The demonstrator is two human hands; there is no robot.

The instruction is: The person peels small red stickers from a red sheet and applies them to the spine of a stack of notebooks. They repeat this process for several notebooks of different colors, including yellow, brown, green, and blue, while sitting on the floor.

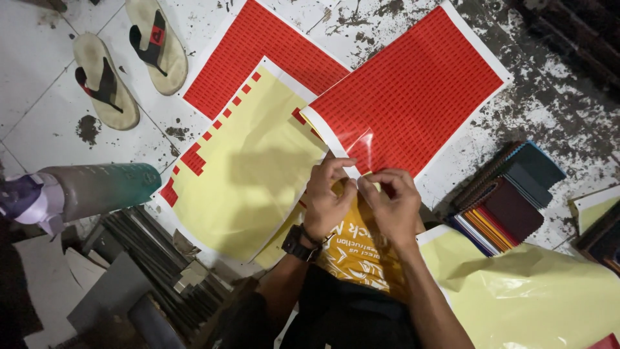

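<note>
Peeling in hand: left hand (326, 197) and right hand (392, 203) fingers pinched shut, apparently on clear film (361, 152) at red sheet's (413, 84) seven-o'clock corner; steady pull needed.

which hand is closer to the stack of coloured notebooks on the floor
The right hand. It sits just left of the notebook stack in the picture, with a short gap of floor between them. The left hand is farther off, on the far side of the right hand.

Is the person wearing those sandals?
No, the sandals lie empty on the tiled floor, apart from both hands working at the red sticker sheet.
</note>
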